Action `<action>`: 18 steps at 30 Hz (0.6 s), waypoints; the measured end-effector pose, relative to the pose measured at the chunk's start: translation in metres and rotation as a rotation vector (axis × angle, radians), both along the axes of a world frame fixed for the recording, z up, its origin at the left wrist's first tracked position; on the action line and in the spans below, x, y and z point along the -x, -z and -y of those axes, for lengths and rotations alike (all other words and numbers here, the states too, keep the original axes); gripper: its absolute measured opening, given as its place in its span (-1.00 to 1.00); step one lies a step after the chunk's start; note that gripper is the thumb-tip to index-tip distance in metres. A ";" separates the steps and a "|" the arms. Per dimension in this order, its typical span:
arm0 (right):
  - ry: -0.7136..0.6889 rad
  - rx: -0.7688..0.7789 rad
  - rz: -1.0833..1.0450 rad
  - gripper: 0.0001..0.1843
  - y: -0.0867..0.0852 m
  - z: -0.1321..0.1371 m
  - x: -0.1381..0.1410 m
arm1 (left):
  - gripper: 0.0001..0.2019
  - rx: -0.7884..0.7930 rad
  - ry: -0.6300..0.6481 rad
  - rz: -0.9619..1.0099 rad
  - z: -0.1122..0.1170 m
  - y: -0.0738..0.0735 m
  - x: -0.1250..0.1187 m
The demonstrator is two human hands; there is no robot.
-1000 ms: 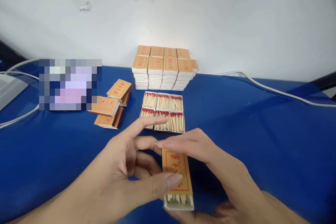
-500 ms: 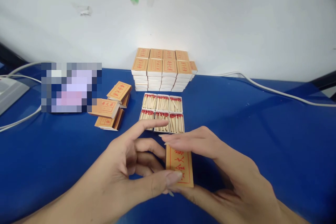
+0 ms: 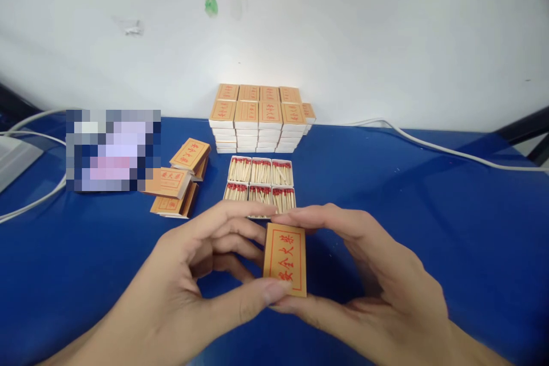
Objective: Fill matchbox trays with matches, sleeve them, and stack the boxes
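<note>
Both my hands hold one closed orange matchbox (image 3: 285,259) with red characters, a little above the blue table. My left hand (image 3: 201,274) grips it with the thumb at its near end and the forefinger at its far end. My right hand (image 3: 369,274) pinches the same two ends from the right side. Just beyond the box lie several open white trays of red-tipped matches (image 3: 259,182), set in two rows.
A neat stack of closed matchboxes (image 3: 257,115) stands against the white wall. Loose orange sleeves (image 3: 178,177) lie piled to the left, beside a blurred patch. White cables (image 3: 433,146) run along the back of the blue table (image 3: 429,211).
The inner tray, which stuck out toward me a second ago, has slid fully into the orange sleeve. Both hands have lifted the closed box slightly and now pinch its ends.
</note>
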State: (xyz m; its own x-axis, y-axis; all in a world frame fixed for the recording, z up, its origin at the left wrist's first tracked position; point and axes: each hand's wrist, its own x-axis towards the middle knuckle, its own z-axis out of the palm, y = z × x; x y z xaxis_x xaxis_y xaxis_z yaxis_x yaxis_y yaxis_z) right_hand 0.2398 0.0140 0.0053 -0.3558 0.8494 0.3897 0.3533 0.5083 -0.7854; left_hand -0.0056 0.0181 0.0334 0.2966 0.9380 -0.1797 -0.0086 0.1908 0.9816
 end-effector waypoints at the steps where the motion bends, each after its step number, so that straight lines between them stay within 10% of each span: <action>1: 0.017 0.010 -0.040 -0.16 0.002 0.001 -0.001 | -0.56 -0.015 0.011 -0.005 -0.001 -0.002 0.001; 18: -0.008 0.138 -0.190 -0.12 -0.006 -0.011 -0.006 | -0.53 -0.114 0.010 -0.055 -0.002 -0.004 0.009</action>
State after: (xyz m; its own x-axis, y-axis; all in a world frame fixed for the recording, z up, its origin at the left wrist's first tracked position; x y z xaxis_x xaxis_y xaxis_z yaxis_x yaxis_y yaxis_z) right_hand 0.2458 0.0254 0.0113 -0.2943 0.8966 0.3310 0.1885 0.3939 -0.8996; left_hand -0.0147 0.0202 0.0375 0.2982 0.9504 -0.0885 0.0472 0.0779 0.9958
